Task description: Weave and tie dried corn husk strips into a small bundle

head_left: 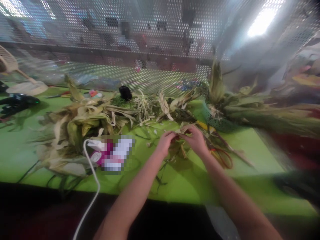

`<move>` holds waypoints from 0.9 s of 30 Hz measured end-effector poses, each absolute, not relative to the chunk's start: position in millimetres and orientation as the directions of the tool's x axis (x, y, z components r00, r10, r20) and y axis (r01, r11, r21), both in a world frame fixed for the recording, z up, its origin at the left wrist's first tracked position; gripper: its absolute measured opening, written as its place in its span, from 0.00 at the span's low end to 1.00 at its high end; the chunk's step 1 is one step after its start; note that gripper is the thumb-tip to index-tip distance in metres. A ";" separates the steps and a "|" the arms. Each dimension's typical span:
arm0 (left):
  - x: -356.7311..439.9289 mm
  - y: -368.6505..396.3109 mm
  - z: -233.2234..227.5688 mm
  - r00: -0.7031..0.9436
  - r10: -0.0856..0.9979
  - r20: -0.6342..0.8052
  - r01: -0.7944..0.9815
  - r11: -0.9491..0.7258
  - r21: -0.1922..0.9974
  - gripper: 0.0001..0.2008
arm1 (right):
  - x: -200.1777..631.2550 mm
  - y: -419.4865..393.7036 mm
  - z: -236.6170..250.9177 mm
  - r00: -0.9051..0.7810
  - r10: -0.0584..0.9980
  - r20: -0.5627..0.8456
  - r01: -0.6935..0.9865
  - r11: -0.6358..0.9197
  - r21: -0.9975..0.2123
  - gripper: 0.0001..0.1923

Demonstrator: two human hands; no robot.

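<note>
1. Dried husk strip [180,130], pale tan, is pinched between both hands just above the green table [190,180], near its middle.
2. Left hand [165,142]: I read the fingers as closed on one end of the strip.
3. Right hand [196,140]: closed on the other end, knuckles up, touching the left fingertips.
4. Step in hand, by my judgement: working or twisting the strip. Any next move calls for a firm pinch and a steady pull, as the leaf looks brittle.
5. Husk heap [82,120]: left of the hands, well apart.
6. Red-and-yellow loops [222,158]: just beside the right wrist; could snag.
7. White cable [93,176]: runs off the near edge, clear of the forearms.
8. Green mesh basket [215,120]: behind the hands, stalks piled on it.
</note>
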State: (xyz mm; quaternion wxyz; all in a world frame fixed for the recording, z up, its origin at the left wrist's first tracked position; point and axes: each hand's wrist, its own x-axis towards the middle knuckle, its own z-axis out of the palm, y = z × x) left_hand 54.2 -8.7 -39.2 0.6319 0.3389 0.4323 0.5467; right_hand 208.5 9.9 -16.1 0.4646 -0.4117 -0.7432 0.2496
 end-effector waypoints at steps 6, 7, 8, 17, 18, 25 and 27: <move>52.2 -6.8 -38.7 0.054 0.976 -0.210 -0.453 0.212 0.866 0.03 | 210.0 12.2 -14.5 -0.263 0.803 0.535 0.484 0.590 -0.647 0.07; 52.1 -7.2 -37.3 0.062 0.976 -0.208 -0.437 0.214 0.874 0.03 | 210.2 12.4 -14.3 -0.267 0.804 0.532 0.495 0.588 -0.640 0.08; 52.2 -7.7 -36.0 0.066 0.975 -0.212 -0.416 0.220 0.882 0.03 | 210.3 12.4 -13.9 -0.273 0.805 0.527 0.503 0.587 -0.635 0.08; 53.4 -12.5 -26.6 0.040 0.994 -0.103 -0.258 0.110 0.960 0.05 | 209.7 10.8 -17.9 -0.214 0.912 0.349 0.446 0.409 -0.796 0.08; 53.4 -12.7 -26.5 0.055 0.995 -0.082 -0.244 0.093 0.965 0.05 | 209.6 11.1 -19.1 -0.208 0.920 0.332 0.414 0.390 -0.823 0.08; 53.8 -7.3 -37.9 0.022 0.979 -0.203 -0.407 0.194 0.892 0.06 | 208.9 11.2 -16.5 -0.209 0.878 0.431 0.381 0.479 -0.791 0.10; 53.3 -5.8 -40.9 0.015 0.972 -0.237 -0.453 0.217 0.864 0.06 | 209.9 11.6 -15.0 -0.257 0.842 0.475 0.428 0.540 -0.725 0.09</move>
